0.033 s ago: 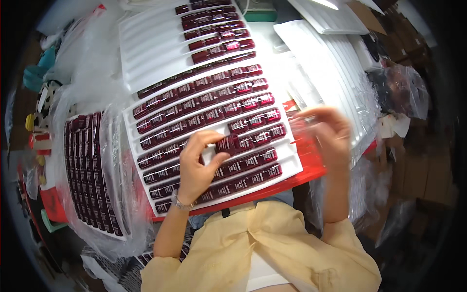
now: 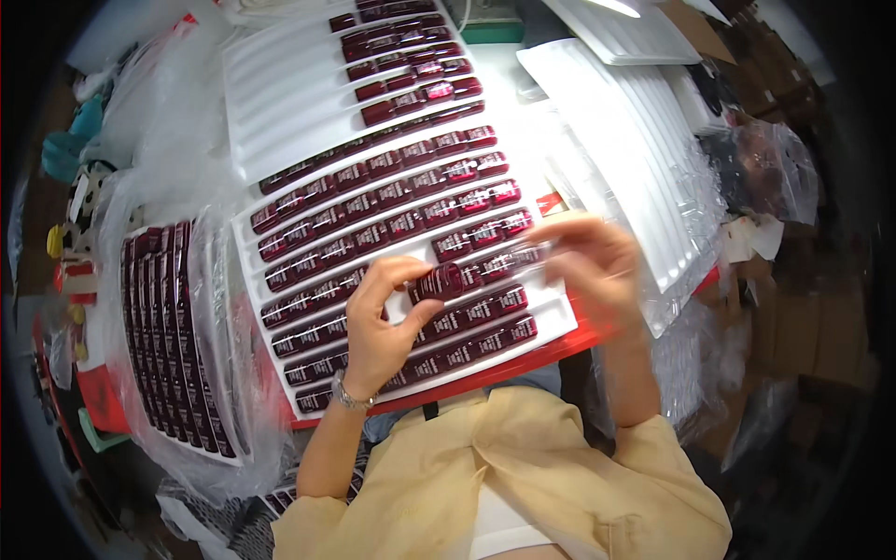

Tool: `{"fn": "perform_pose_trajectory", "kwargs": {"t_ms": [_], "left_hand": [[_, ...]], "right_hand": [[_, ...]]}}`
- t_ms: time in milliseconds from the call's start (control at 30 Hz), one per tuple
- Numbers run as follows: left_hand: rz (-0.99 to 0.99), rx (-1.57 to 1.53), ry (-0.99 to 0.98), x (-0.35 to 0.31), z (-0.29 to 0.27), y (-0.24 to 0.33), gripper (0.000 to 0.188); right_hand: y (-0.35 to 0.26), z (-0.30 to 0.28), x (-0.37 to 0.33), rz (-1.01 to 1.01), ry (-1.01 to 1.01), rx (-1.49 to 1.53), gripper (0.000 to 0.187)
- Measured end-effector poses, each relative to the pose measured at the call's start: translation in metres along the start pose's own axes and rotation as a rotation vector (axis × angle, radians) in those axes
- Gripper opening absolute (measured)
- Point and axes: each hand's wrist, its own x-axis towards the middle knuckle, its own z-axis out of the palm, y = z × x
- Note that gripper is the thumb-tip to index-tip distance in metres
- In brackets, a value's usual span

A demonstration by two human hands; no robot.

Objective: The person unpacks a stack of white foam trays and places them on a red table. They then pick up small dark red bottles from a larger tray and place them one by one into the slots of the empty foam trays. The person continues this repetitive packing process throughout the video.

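Observation:
My left hand (image 2: 378,313) has thumb and fingers closed around a small dark red glossy bottle (image 2: 437,283), held just over the white ribbed tray (image 2: 560,322). Rows of like bottles (image 2: 406,224) with pale print lie in the tray's grooves. A gap shows in the row beside my left fingers. My right hand (image 2: 593,271) hovers over the tray's right edge, near the end of the same rows. Its fingers are bent and smeared by motion, so I cannot make out whether they hold anything.
Behind lies another white tray (image 2: 280,93), partly filled with bottles. A filled tray in clear plastic wrap (image 2: 173,336) sits at left. White ribbed trays (image 2: 607,140) are piled at right, near crumpled clear plastic (image 2: 695,373). A red surface (image 2: 551,357) shows under the near tray.
My right hand has moved left, closer to the bottle in my left hand. The left hand keeps its grip nearly in place.

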Motion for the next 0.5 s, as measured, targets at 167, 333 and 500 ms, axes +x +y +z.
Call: {"fn": "perform_pose_trajectory", "kwargs": {"t_ms": [167, 333, 500], "left_hand": [[-0.071, -0.280, 0.083, -0.007, 0.013, -0.006, 0.036], [0.044, 0.651, 0.100, 0.009, 0.000, -0.016, 0.033], [0.080, 0.775, 0.058, 0.012, 0.010, -0.025, 0.035]], "right_hand": [[0.031, 0.038, 0.006, -0.100, -0.159, -0.492, 0.029], [0.009, -0.110, 0.016, -0.050, 0.488, -1.215, 0.039], [0.022, -0.218, -0.008, 0.159, 0.635, -1.813, 0.041]]}}
